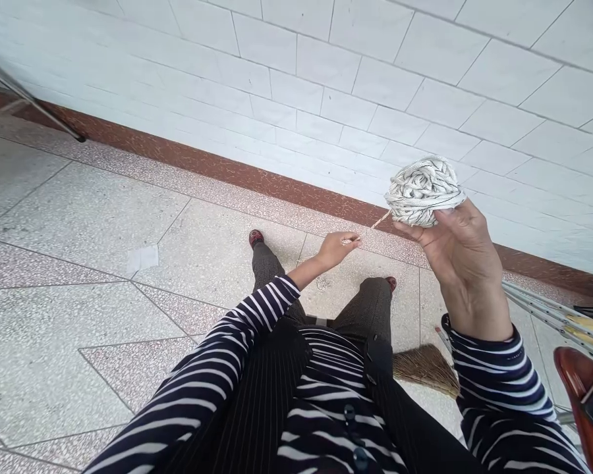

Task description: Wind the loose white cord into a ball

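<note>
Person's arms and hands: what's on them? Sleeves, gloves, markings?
Both sleeves, left and right, are navy with wavy white stripes, ending near the wrists. Left hand and right hand are bare: no gloves in sight.

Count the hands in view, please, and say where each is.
2: the left hand at centre, pinching a cord strand, and the right hand farther right, holding the cord ball.
</note>
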The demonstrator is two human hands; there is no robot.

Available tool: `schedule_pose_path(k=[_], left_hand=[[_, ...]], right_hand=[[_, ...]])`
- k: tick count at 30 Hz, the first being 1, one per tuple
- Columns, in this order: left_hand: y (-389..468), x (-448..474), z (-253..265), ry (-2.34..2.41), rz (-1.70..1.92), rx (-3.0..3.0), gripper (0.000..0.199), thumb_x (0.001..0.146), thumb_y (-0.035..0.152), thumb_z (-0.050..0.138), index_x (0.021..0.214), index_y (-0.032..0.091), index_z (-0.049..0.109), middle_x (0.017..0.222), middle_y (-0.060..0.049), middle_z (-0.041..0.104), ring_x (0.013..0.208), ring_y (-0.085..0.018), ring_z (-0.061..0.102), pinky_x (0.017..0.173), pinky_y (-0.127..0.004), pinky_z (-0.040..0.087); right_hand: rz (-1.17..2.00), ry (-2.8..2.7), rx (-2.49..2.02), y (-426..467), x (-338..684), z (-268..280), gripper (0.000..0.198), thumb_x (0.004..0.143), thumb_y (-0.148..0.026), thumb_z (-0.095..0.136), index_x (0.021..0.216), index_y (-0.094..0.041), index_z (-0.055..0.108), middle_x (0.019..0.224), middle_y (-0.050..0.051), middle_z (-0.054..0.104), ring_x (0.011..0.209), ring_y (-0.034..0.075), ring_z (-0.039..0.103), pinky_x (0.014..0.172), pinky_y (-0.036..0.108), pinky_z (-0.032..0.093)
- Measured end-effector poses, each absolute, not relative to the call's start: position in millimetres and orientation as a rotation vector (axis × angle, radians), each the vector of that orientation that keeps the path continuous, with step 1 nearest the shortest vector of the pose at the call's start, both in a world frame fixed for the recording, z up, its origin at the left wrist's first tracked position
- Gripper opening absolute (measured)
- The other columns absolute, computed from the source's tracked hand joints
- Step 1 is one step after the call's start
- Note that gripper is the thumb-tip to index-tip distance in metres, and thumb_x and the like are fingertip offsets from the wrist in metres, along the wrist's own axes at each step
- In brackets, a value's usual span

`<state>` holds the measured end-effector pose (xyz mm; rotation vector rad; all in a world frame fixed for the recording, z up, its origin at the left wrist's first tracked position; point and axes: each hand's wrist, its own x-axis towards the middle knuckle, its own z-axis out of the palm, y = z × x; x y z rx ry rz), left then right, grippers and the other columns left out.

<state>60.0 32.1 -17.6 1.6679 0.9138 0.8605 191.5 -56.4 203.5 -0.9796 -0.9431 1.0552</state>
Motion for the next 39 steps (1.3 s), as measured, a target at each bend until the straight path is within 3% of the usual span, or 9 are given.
schedule_pose_path(k=[10,14,20,26,34,39], left_hand=[[40,25,-9,1.032,0.854,1.839,0.009,0.086,0.028,0.071,0.087,0.019,0.073,0.091,-0.003,0.075,0.092,-0.021,0.067,0.097,-0.035,0.047],[39,19,-9,0.983,0.88,1.797,0.018,0.09,0.029,0.064,0.078,0.018,0.071,0.084,-0.001,0.073,0.088,-0.018,0.068,0.089,-0.029,0.05],[41,8,-5,0.954,0.993,1.736,0.021,0.094,0.03,0.059,0.093,0.018,0.076,0.1,-0.004,0.077,0.097,-0.019,0.07,0.091,-0.03,0.052],[38,3,9,0.793,0.822,1.465,0.026,0.096,0.032,0.056,0.091,0.013,0.072,0.09,-0.007,0.074,0.068,-0.012,0.066,0.063,-0.025,0.056],[14,-3,18,0.618,0.662,1.25,0.028,0.083,0.033,0.074,0.099,0.011,0.067,0.062,0.0,0.067,0.053,-0.009,0.06,0.058,-0.022,0.052],[9,-15,28,0.577,0.604,1.377,0.029,0.085,0.041,0.073,0.088,0.012,0.067,0.055,0.002,0.063,0.049,-0.008,0.057,0.054,-0.02,0.048]], right_hand=[[0.91,-0.94,-0.965,-63,207,200,0.032,0.073,-0.017,0.079,0.102,-0.028,0.07,0.112,0.002,0.073,0.105,0.024,0.071,0.08,0.04,0.069],[0.903,-0.948,-0.958,-65,211,201,0.031,0.077,-0.017,0.077,0.105,-0.028,0.071,0.114,0.002,0.073,0.106,0.024,0.071,0.083,0.04,0.068],[0.851,-0.942,-0.948,-68,218,202,0.029,0.081,-0.017,0.072,0.106,-0.032,0.071,0.115,0.001,0.074,0.111,0.028,0.07,0.09,0.051,0.066],[0.835,-0.963,-0.93,-69,214,203,0.038,0.079,-0.016,0.073,0.113,-0.032,0.069,0.117,0.002,0.073,0.112,0.028,0.07,0.088,0.05,0.066],[0.828,-0.965,-0.957,-67,221,198,0.026,0.081,-0.019,0.074,0.105,-0.03,0.071,0.12,0.003,0.072,0.116,0.029,0.068,0.088,0.05,0.066],[0.84,-0.91,-0.944,-61,227,190,0.02,0.077,-0.018,0.077,0.094,-0.025,0.071,0.112,0.004,0.073,0.103,0.024,0.071,0.078,0.043,0.069]])
